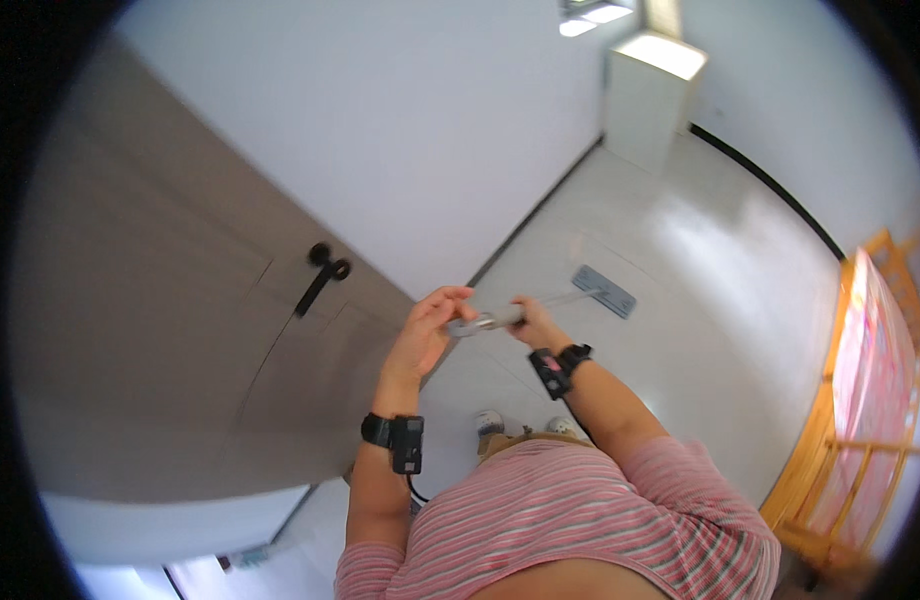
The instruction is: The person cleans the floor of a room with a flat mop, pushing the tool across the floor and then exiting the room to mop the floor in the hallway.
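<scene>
A flat mop [605, 291] slants across a pale floor [700, 340], its handle [504, 317] held up between two bare hands.
The right hand [533, 326] has its fingers wrapped around the handle; the left hand [430, 330] is at the handle's near, looped end, its fingers partly curled, and whether they grip it or only touch it I cannot tell. The mop's blue-grey rectangular head is far of the hands and a little right, seemingly flat on the floor. Left stands a grey-brown door [160, 300] with a black door lever [318, 280]; far off, by the wall, a white cabinet [645, 110]; on the right, a wooden bed [808, 460] with pink bedding [870, 370].
</scene>
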A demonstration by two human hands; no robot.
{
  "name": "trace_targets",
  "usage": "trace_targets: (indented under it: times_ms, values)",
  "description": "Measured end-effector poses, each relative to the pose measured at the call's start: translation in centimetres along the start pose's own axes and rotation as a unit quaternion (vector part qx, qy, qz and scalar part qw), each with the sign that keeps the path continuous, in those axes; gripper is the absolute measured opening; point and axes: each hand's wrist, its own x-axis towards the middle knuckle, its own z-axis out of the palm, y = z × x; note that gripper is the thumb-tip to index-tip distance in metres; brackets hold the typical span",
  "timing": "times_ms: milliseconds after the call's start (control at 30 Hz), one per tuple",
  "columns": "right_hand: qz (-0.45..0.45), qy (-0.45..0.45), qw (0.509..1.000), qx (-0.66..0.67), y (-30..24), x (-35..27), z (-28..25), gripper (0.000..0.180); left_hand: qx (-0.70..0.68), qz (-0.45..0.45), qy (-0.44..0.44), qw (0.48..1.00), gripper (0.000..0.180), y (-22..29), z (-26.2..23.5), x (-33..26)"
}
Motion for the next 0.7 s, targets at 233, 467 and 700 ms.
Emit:
trace_targets:
  times_ms: [233,467,700]
  values:
    - [0.086,-0.014,0.995,-0.037,2.5,-3.1,2.5,0.021,0.036,0.026,0.363,0.931,0.016,-0.5,-10.9,-4.1]
    - [0.136,-0.062,0.981,-0.125,2.6,-6.7,3.7,0.020,-0.064,0.103,0.490,0.863,0.013,-0.9,-11.7,-5.9]
    - [0.116,-0.061,0.983,-0.132,1.3,-7.3,5.1,0.011,0.103,0.133,0.528,0.832,0.017,1.6,-7.9,-5.7]
